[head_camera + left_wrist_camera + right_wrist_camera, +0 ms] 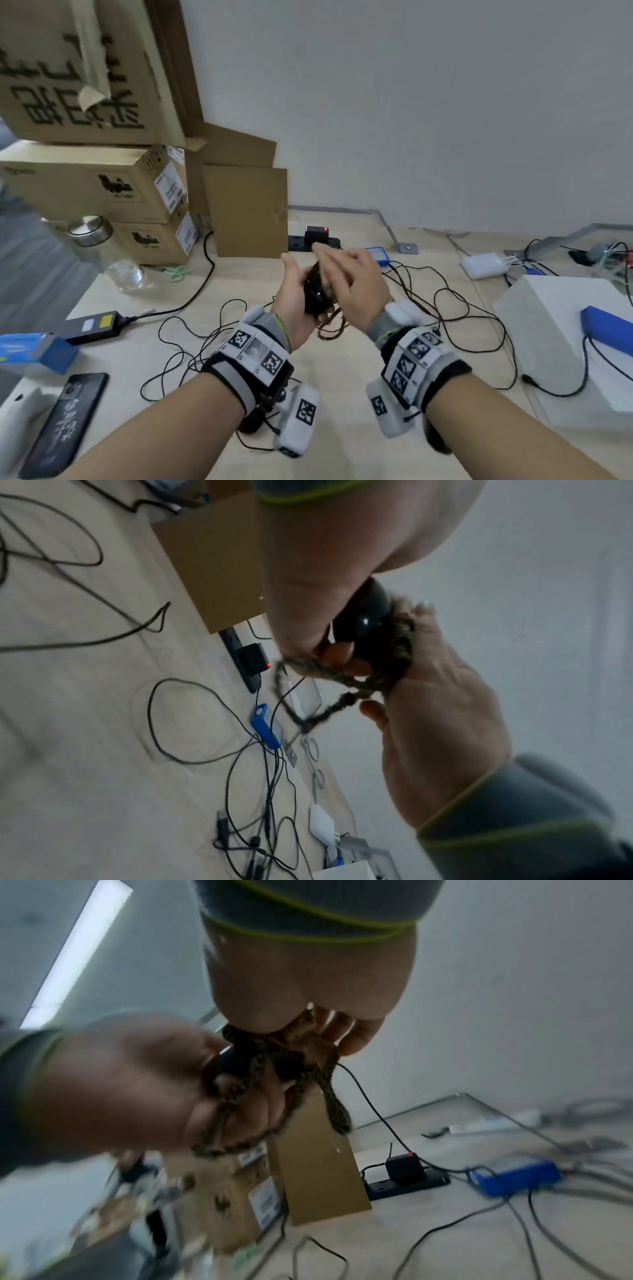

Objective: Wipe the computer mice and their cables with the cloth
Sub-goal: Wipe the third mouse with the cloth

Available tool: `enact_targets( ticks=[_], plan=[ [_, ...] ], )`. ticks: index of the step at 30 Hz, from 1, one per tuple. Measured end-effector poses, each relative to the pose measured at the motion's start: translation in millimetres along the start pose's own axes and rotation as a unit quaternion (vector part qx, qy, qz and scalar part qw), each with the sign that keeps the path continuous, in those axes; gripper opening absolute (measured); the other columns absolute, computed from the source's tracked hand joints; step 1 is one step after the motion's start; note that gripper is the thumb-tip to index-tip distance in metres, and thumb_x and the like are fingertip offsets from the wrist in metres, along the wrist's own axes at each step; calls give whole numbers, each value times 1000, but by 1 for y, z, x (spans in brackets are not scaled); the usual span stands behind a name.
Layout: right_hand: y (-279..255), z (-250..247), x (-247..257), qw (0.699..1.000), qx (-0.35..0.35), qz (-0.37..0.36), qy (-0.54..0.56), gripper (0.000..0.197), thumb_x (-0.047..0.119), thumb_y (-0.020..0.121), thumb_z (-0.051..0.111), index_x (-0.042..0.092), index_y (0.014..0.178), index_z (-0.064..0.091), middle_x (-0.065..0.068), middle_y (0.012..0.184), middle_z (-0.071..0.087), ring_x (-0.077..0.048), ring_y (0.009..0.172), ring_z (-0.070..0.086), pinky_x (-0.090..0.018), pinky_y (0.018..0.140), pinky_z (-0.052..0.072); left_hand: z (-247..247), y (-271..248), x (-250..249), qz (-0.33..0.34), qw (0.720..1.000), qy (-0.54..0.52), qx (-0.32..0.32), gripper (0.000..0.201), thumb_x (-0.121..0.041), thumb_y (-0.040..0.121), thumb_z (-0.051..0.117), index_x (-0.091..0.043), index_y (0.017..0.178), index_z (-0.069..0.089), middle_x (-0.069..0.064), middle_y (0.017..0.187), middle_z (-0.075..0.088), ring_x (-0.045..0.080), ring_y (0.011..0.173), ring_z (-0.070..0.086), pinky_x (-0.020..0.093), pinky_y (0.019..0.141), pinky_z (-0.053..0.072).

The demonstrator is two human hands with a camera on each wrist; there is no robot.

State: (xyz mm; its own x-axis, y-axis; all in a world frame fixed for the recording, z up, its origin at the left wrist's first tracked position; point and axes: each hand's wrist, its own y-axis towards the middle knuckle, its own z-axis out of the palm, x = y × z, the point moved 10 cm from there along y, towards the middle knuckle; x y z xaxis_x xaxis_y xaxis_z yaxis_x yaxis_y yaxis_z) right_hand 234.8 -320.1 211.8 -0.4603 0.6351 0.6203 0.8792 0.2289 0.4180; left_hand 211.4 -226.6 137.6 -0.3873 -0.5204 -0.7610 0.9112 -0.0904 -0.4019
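My left hand grips a glossy black mouse in the air above the desk, fingers curled round its body. Its brown braided cable hangs in loops under both hands. My right hand lies over the mouse with straight fingers, pressing a tan-brown patch against it; I cannot tell whether this is the cloth. A second dark rounded mouse lies on the desk, partly hidden by my left wrist.
Stacked cardboard boxes stand at the back left, a glass jar beside them. A power strip, a blue device and loose black cables cover the desk. A white box sits right, a phone near left.
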Motion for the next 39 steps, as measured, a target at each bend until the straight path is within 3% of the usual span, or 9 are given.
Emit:
enact_targets(
  ticks=[4, 7, 10, 13, 17, 23, 27, 33, 39],
  plan=[
    [3, 2, -1, 997, -33, 67, 20, 39, 52, 94, 40, 42, 126, 61, 3, 109, 58, 5, 96, 46, -22, 93, 43, -10, 4, -10, 7, 999, 39, -11, 86, -79, 86, 13, -13, 107, 62, 10, 73, 63, 23, 53, 54, 24, 47, 35],
    [-12, 13, 44, 999, -22, -42, -2, 38, 37, 92, 50, 34, 128, 60, 2, 112, 48, -7, 96, 52, -24, 81, 48, -10, 6, -19, -9, 1000, -1, -4, 90, -81, 84, 13, -13, 104, 68, 12, 90, 71, 25, 78, 69, 30, 67, 54],
    [-16, 19, 61, 992, 7, -128, 0, 37, 29, 89, 54, 24, 125, 63, -2, 110, 46, -10, 96, 49, -20, 81, 46, -13, 5, -26, -13, 1000, 3, -10, 91, -84, 81, 15, -14, 97, 70, 14, 89, 68, 27, 83, 66, 32, 72, 50],
    [16, 5, 27, 999, -30, -32, 26, 31, 40, 96, 49, 28, 116, 68, 4, 106, 54, 1, 95, 49, -15, 93, 42, -14, 1, -33, 5, 999, 40, -14, 82, -82, 82, 13, -18, 91, 63, 9, 71, 59, 22, 57, 51, 24, 50, 31],
    [33, 3, 4, 997, -40, 68, 2, 43, 49, 95, 36, 29, 116, 67, 3, 107, 67, -9, 106, 56, -28, 96, 43, -15, 1, -41, 23, 998, 61, -12, 80, -80, 84, 12, -19, 98, 63, 8, 73, 63, 22, 53, 50, 26, 49, 29],
    [-3, 13, 75, 992, -14, -125, 13, 27, 25, 89, 59, 25, 115, 68, 0, 105, 48, -7, 90, 51, -15, 74, 44, -14, 4, -44, -5, 1000, 24, 10, 91, -81, 83, 13, -12, 103, 69, 14, 86, 70, 23, 70, 69, 27, 56, 55],
    [36, -7, 15, 997, -48, 38, 44, 26, 33, 95, 51, 25, 108, 72, 2, 105, 63, -2, 94, 52, -22, 91, 44, -14, -1, -48, 13, 998, 66, 11, 86, -82, 81, 15, -14, 110, 58, 16, 82, 60, 20, 46, 46, 20, 40, 28],
    [35, -32, -37, 946, -103, 242, 189, 20, 24, 97, 54, 16, 104, 71, 1, 99, 70, -15, 94, 63, -25, 83, 49, -7, -6, -53, 15, 995, 84, 48, 85, -79, 85, 15, -16, 125, 57, 24, 95, 69, 20, 46, 47, 22, 42, 32],
    [13, -2, 39, 997, -34, 25, 65, 35, 37, 84, 56, 25, 115, 67, 0, 110, 54, -11, 96, 54, -25, 89, 46, -1, -2, -52, 0, 999, 36, 19, 89, -82, 83, 17, -12, 110, 65, 14, 90, 71, 27, 71, 69, 29, 59, 52]
  ],
)
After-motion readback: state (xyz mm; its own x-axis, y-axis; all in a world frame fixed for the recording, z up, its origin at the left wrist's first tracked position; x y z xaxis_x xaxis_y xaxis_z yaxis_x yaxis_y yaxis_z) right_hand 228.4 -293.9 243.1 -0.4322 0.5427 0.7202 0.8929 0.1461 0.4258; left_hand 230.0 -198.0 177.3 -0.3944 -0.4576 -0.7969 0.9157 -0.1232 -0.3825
